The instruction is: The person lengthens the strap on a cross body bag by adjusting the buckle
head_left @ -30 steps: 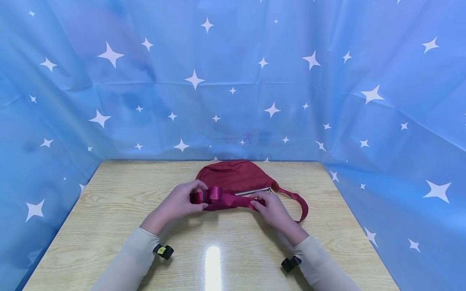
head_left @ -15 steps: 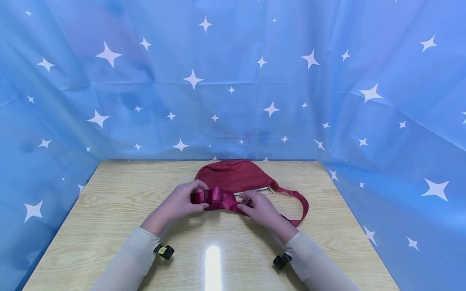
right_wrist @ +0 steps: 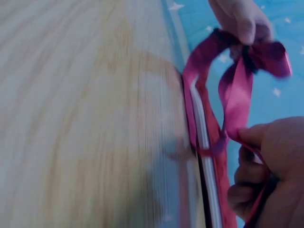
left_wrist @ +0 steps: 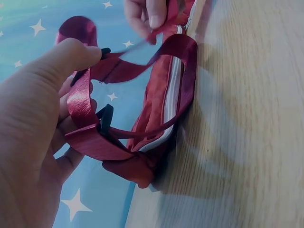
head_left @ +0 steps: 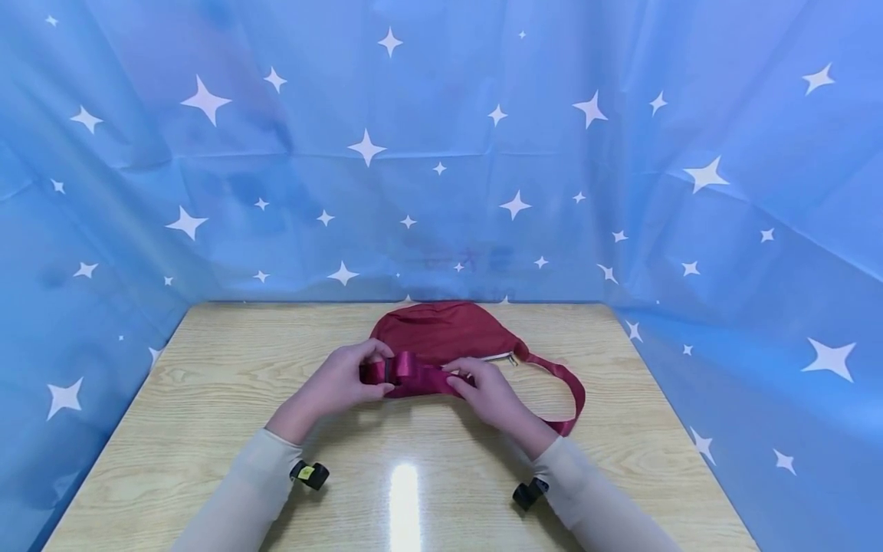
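Observation:
A dark red waist bag (head_left: 441, 330) lies at the back of the table, its zipper (left_wrist: 172, 97) facing me. My left hand (head_left: 334, 383) pinches a black strap slider (left_wrist: 105, 52) between thumb and fingers, with a loop of shiny webbing standing up beside it. A second black buckle piece (left_wrist: 105, 119) hangs on the strap below that hand. Further right, my right hand (head_left: 490, 395) pinches the same red strap (right_wrist: 237, 95) between thumb and forefinger, and part of the webbing runs through its curled fingers. In the head view the fingers partly hide the strap.
The strap's other stretch (head_left: 579, 391) loops onto the wooden table (head_left: 228, 360) right of the bag. Behind the table's back edge hangs a blue curtain (head_left: 441, 192) with white stars. A bright light reflection lies on the table's front.
My right hand has moved left along the strap, nearer to the left hand. The left hand keeps its hold on the slider and has hardly moved.

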A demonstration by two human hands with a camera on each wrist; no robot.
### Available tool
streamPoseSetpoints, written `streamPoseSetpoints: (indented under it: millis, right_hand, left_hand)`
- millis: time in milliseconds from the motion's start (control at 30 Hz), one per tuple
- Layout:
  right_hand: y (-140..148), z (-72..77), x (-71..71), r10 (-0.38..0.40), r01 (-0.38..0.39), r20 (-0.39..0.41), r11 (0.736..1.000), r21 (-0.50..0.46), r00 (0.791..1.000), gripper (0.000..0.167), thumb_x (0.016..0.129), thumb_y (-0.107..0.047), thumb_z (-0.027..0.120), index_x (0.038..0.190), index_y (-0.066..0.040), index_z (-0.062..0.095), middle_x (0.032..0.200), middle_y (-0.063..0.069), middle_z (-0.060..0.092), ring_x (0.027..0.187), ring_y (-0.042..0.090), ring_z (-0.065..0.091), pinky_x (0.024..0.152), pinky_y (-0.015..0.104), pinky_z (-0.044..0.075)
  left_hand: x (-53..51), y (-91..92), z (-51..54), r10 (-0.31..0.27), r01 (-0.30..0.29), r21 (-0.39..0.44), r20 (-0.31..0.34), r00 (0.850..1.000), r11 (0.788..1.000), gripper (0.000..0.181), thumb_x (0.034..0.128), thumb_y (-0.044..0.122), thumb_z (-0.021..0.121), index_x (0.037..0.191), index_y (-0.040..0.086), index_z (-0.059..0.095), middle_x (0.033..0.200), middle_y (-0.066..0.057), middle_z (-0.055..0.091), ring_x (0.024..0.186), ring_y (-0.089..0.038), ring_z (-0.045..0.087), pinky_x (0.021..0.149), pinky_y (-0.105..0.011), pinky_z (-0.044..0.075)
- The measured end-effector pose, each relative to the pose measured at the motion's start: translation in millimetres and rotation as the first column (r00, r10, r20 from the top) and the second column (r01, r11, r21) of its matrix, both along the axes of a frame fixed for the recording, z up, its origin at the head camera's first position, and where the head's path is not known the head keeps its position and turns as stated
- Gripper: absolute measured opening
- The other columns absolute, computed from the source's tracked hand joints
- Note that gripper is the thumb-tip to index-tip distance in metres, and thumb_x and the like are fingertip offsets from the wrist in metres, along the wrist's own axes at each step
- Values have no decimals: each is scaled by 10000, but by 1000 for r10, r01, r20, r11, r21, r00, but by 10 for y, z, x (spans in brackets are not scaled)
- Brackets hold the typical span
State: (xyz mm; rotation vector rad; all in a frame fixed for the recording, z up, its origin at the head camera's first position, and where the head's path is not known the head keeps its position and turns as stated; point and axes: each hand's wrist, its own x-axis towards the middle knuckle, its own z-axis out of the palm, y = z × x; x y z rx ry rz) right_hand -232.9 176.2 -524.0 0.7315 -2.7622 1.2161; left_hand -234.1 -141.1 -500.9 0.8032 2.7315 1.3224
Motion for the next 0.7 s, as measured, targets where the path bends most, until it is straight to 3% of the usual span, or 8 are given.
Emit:
streamPoseSetpoints:
  millis: [100,233,333,533,700]
  right_hand:
    - [172,-17,-20,-37,37,-21,999,29,999,175,1046,-95,773,1210,-129,822,1118,1,773,973,173,671,895,422,575]
    - [355,-78,-48,-94,99,-44,989,114,995,140,1032,-100,792,1162,-139,827,1069,-26,767,947,157,668,872,423,572]
    - [372,-101,-52,-80,84,-34,984,160,996,144,1040,-119,787,1182,-114,808,1034,-33,737,927,148,660,868,418,576]
    - [68,-61,-32,29,-24,-30,987,158,999,281,1053,-182,777,1299,-51,743,1066,15,723,988,201,702,930,468,591]
    - [-284,-3,-25,35,-14,-96,978,210,995,278,1014,-250,836,1234,-97,763,1023,-13,693,938,162,656,865,410,576]
  left_hand:
    - [1,-12,13,-1,1,0,-1,1000,1000,479,866,161,960,1260,178,688,999,86,705,919,-149,667,825,-379,591]
    - [-4,-19,15,-9,9,-5,-5,1000,1000,472,871,167,957,1261,179,690,993,82,704,917,-146,669,821,-373,596]
    - [-10,-20,6,-11,11,-4,-4,1000,1000,466,876,171,957,1259,189,692,983,86,702,909,-145,670,814,-375,597]
    - [-15,-3,-14,-19,19,-4,7,1000,1000,463,883,186,952,1265,187,690,983,95,703,904,-137,670,810,-372,594]
    - [-22,14,-30,-17,17,0,2,1000,1000,460,880,186,953,1259,193,691,973,93,706,898,-142,676,823,-388,593]
